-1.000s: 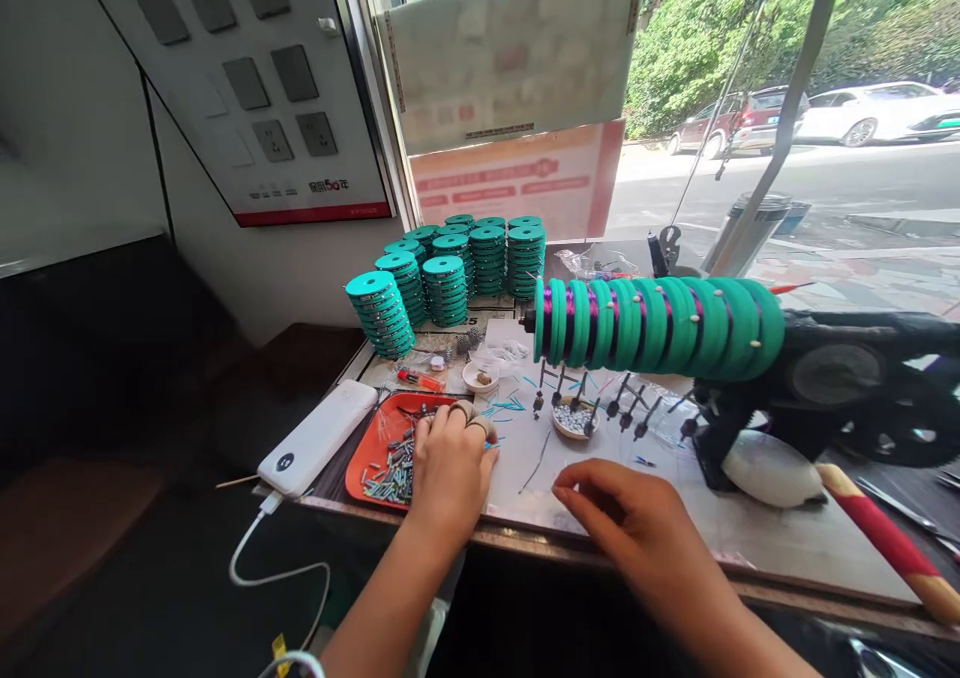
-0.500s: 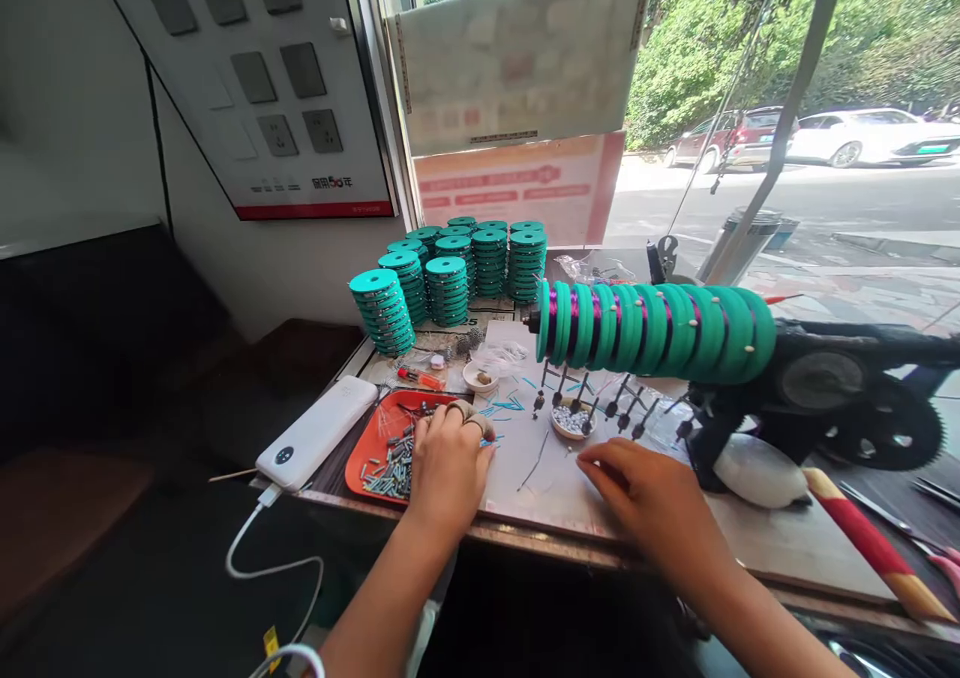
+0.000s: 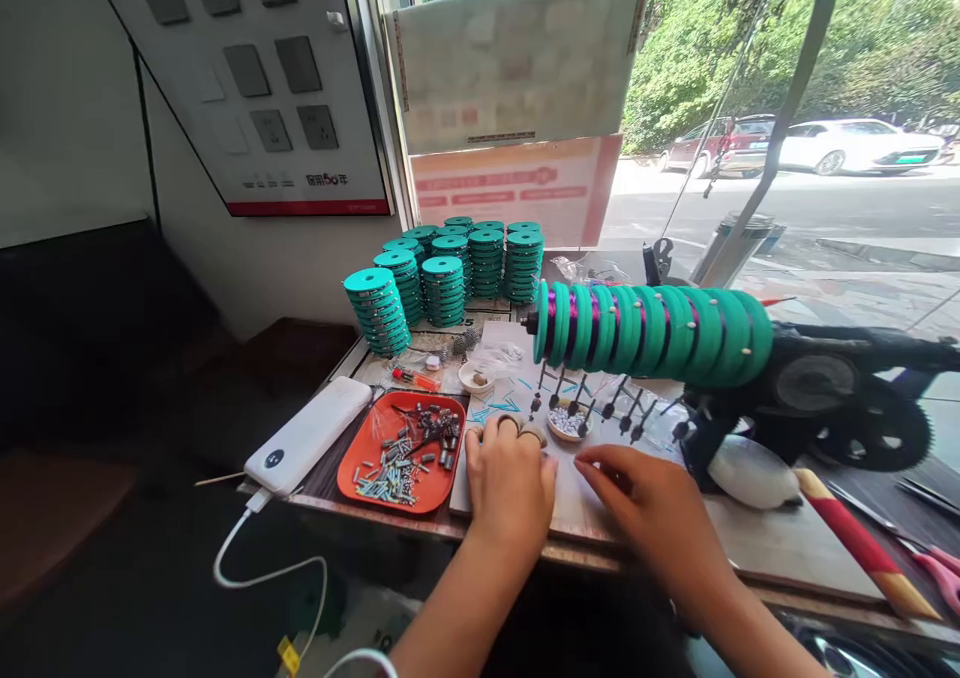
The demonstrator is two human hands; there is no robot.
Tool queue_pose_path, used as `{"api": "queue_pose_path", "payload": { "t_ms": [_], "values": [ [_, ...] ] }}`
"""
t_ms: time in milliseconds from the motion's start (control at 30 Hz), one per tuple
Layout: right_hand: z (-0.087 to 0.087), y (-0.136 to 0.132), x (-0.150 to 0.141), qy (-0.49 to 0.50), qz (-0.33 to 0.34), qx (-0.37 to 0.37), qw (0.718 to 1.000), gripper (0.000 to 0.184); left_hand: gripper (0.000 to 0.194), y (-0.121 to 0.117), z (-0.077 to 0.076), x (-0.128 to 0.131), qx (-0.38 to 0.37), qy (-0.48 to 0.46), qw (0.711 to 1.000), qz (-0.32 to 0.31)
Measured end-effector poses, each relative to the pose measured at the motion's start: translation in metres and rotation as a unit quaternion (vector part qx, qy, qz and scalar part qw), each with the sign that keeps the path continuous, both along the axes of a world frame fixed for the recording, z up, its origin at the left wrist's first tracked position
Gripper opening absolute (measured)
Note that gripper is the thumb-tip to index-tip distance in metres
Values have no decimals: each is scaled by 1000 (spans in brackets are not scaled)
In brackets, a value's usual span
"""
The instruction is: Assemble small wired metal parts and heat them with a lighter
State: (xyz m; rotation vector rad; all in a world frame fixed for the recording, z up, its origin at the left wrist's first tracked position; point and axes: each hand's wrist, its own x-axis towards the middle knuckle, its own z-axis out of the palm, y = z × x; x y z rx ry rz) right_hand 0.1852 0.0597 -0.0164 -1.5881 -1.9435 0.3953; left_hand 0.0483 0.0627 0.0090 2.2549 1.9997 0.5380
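Note:
My left hand (image 3: 510, 478) rests knuckles-up on the white work mat (image 3: 750, 538), just right of the orange tray (image 3: 367, 443) of small metal sleeves; its fingers are curled under, and what they hold is hidden. My right hand (image 3: 652, 503) lies beside it, fingers pinched low on the mat below a small white dish of beads (image 3: 568, 421). Above both hands, a row of green spools wound with purple wire (image 3: 649, 330) sits on a horizontal shaft of a black winding machine (image 3: 832, 398), with several small weights hanging under it.
Stacks of green spools (image 3: 450, 278) stand at the back by the window. A white power bank (image 3: 307, 436) with a cable lies left of the tray. A red-wrapped wooden handle (image 3: 862, 543) and pink-handled scissors (image 3: 937, 563) lie at the right. The table's front edge is close.
My left hand has left the orange tray and moved right onto the mat, close to my right hand. My right hand barely shifted. The view panned slightly.

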Motion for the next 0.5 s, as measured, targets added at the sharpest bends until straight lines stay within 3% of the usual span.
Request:
{"api": "queue_pose_path", "payload": {
  "t_ms": [267, 333, 400, 433, 467, 500],
  "values": [
    [4, -11, 4, 140, 21, -8, 990, 20, 12, 7, 3, 3, -18, -54, 998, -23],
    [9, -14, 2, 196, 32, 9, 980, 18, 13, 0, 5, 0, -22, -85, 996, -24],
    [14, -20, -2, 269, 39, 21, 962, 16, 12, -12, 5, -4, -43, -186, 981, -32],
    [16, -24, -5, 306, 44, 19, 951, 15, 10, -19, 4, -6, -66, -280, 957, -42],
    [18, -27, -9, 339, 51, 13, 939, 14, 7, -25, 2, -8, -100, -441, 891, -41],
    [19, -31, -13, 365, 59, 5, 929, 13, 6, -31, 1, -10, -130, -580, 803, -33]
  ]
}}
